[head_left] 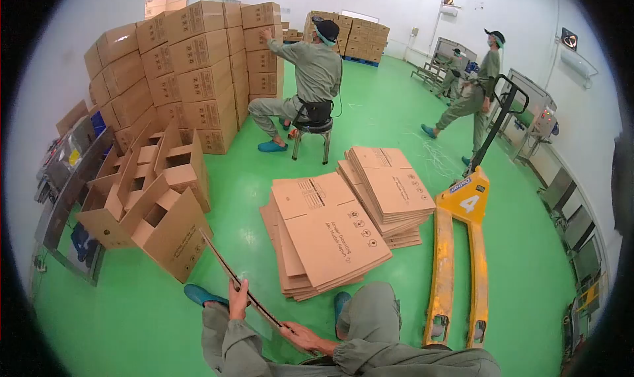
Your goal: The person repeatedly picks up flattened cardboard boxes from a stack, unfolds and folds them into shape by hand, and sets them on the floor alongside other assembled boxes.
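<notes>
A flattened cardboard box (224,263), seen edge-on, slants from the opened boxes down toward my lap. My left hand (239,300) grips it near the middle, with fingers wrapped at its edge. Lower down, my right hand (304,337) is closed on the near end of the same box. In front of my knees lies a stack of flattened boxes (330,228) with printing on top. A second stack of flattened boxes (391,179) sits just behind it, to the right.
Several opened boxes (175,235) stand at left, before a tall wall of closed boxes (198,60). A person (314,73) sits on a stool (312,129) there. The yellow pallet jack (442,271) stands at right. Another person (485,86) walks beyond it, near machines (531,113).
</notes>
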{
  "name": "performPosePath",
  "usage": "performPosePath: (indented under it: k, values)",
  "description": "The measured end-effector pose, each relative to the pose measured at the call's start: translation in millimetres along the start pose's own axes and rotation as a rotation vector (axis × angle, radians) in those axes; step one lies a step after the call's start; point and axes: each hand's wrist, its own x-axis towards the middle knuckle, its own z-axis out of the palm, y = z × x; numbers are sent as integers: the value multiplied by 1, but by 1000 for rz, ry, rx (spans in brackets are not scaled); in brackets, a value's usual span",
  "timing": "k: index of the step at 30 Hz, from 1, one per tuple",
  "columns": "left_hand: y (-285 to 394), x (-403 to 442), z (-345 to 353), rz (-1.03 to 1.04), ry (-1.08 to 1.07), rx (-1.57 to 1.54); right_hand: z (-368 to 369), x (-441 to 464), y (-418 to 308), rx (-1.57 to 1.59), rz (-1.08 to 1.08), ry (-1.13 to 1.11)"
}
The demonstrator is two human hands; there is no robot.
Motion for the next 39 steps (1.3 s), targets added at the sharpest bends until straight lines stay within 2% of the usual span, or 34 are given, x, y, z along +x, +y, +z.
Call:
performPosePath:
  k: [1,3,4,6,8,9,13,14,15,17,19,20,22,23,25,26,28,29,31,35,37,38,39]
  values:
    - [-11,9,-6,-3,-4,3,-1,1,3,3,4,2]
    - [-42,29,-26,132,-66,-66,0,3,5,-21,-8,66]
    - [-24,5,-27,97,-42,-154,-5,-2,-5,-14,-15,60]
    - [-48,18,-46,162,-62,-158,-21,-16,-25,-53,-13,120]
    - [-68,26,-63,298,-104,-172,-32,-14,-25,-301,-152,309]
    - [-55,2,-62,306,-35,-164,-45,-17,-35,-349,-143,328]
    - [-75,-44,-84,179,83,370,-85,7,-14,-442,-112,491]
    - [-86,-62,-82,237,61,424,-94,29,3,-428,0,533]
    - [-100,-79,-74,297,32,472,-108,27,-16,-387,-110,654]
    - [-144,-109,-56,339,31,299,-117,53,-9,-424,-147,711]
    - [-150,-160,-22,283,207,599,-113,74,-11,-512,-151,594]
    - [-138,-174,-7,282,225,602,-111,82,-15,-617,-156,510]
    - [-112,-186,25,790,653,1101,-106,85,-33,-625,-159,508]
    - [-105,-186,40,780,664,1096,-106,82,-38,-640,-142,503]
    - [-102,-190,66,333,-42,1143,-113,76,-43,-620,-149,475]
    - [-111,-186,71,320,-33,1127,-116,73,-47,-587,-153,470]
    - [-123,-156,83,166,-239,1194,-119,65,-45,-618,-200,454]
    - [-121,-139,82,179,-233,1189,-125,65,-44,-634,-239,452]
    - [-111,-117,59,-47,-451,1136,-129,61,-35,-609,-247,403]
    - [-125,-52,38,-227,-637,1225,-121,44,-23,-610,-245,337]
    - [-122,-50,51,-93,-200,1444,-116,38,-19,-615,-237,366]
    - [-121,-49,66,-192,-110,1513,-116,37,-20,-618,-239,404]
    - [-130,-41,68,-181,-108,1506,-117,36,-24,-628,-242,411]
